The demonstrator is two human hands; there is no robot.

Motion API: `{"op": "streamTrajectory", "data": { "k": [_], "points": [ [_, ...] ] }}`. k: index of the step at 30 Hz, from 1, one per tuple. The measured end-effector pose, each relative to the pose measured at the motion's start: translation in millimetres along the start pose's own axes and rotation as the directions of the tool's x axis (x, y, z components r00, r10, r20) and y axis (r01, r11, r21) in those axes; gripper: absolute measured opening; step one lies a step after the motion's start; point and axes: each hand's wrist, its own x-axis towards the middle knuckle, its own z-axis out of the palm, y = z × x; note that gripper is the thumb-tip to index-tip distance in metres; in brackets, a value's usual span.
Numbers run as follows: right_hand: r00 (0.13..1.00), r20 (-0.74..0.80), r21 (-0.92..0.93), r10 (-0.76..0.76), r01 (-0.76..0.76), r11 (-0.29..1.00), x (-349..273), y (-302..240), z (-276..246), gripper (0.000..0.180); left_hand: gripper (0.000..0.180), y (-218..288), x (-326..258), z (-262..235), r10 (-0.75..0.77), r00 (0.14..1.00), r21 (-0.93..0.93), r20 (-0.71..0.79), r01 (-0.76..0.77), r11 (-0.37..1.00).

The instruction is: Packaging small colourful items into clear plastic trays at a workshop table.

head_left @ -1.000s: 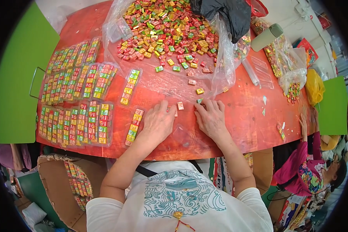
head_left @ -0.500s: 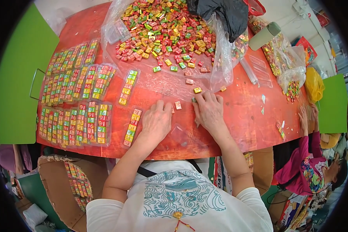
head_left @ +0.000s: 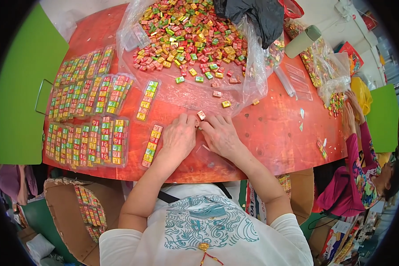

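Note:
My left hand (head_left: 179,135) rests near the table's front edge, fingers curled, its fingertips on a small pinkish wrapped candy (head_left: 197,123). My right hand (head_left: 220,136) has its fingertips almost against it, pinching a small candy with a bit of green showing, mostly hidden by the fingers. Just beyond both fingertips lies a pale candy (head_left: 201,115). To the left of my left hand is a clear strip pack (head_left: 151,146) filled with a row of red, yellow and green candies. Another filled strip pack (head_left: 146,100) lies beyond it. An empty clear tray (head_left: 205,153) is partly under my right wrist.
A large heap of wrapped candies (head_left: 190,33) lies on clear plastic sheeting at the back. Stacks of filled packs (head_left: 86,139) cover the left side. A black bag (head_left: 257,17), a pale bottle (head_left: 302,41) and empty trays (head_left: 298,82) stand right. A co-worker's hands (head_left: 351,111) are at far right.
My right hand has moved left and toward me, up to my left fingertips. The pale candy has shifted slightly away. The co-worker's hands have moved farther from the table's front edge.

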Motion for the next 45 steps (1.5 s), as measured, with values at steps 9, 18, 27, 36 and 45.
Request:
{"op": "streamTrajectory", "data": {
  "k": [9, 18, 27, 36, 45],
  "points": [
    [0.998, -0.055, 0.026, 0.022, -0.020, 0.999, 0, 1, -2, 0.026, 0.016, 0, -4, -5, 0.013, 0.998, 0.026, 0.059, -0.014, 1.000],
    [0.994, -0.042, 0.108, 0.102, -0.097, 0.989, -7, 6, -10, 0.032, 0.020, -1, -11, -17, -0.037, 0.998, -0.001, 0.054, 0.037, 0.999],
    [0.997, -0.041, 0.028, 0.071, -0.070, 0.997, -5, 0, -2, 0.034, 0.022, -2, -14, -10, -0.076, 0.991, 0.068, 0.108, 0.069, 0.995],
    [0.982, -0.123, -0.116, 0.142, -0.156, 0.981, 0, 16, -19, 0.030, 0.029, 9, -21, -17, -0.060, 0.997, 0.057, 0.050, 0.057, 0.997],
    [0.958, -0.055, -0.282, 0.281, -0.285, 0.916, 10, 48, -10, 0.026, 0.042, 13, -15, -13, -0.089, 0.993, 0.121, 0.073, 0.080, 0.990]
  ]
}}
